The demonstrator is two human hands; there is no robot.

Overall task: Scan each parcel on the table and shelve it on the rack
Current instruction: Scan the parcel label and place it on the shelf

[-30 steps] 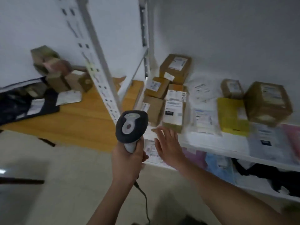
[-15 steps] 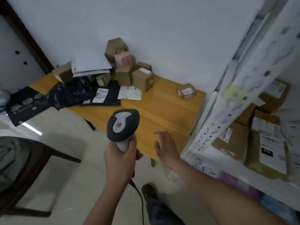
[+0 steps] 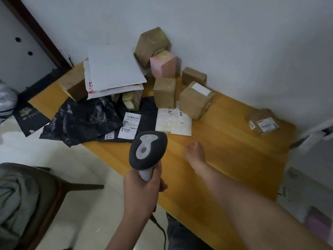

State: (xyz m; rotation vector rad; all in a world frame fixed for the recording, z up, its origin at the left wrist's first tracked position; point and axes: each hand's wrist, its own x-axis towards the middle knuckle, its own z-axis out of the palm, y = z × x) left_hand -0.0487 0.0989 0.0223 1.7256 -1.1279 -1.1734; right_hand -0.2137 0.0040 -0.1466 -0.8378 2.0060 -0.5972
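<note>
The left hand [image 3: 142,192] grips a barcode scanner [image 3: 146,152] by its handle, off the near edge of the wooden table [image 3: 234,150]. The right hand [image 3: 195,156], fingers relaxed, reaches over bare tabletop. Parcels [image 3: 165,91] crowd the wall side; one small box [image 3: 262,121] sits apart near the right edge.

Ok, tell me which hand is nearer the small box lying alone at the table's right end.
Right. The right hand hovers open over the table, left of the small box; the left hand, gripping the scanner, sits farther left.
</note>
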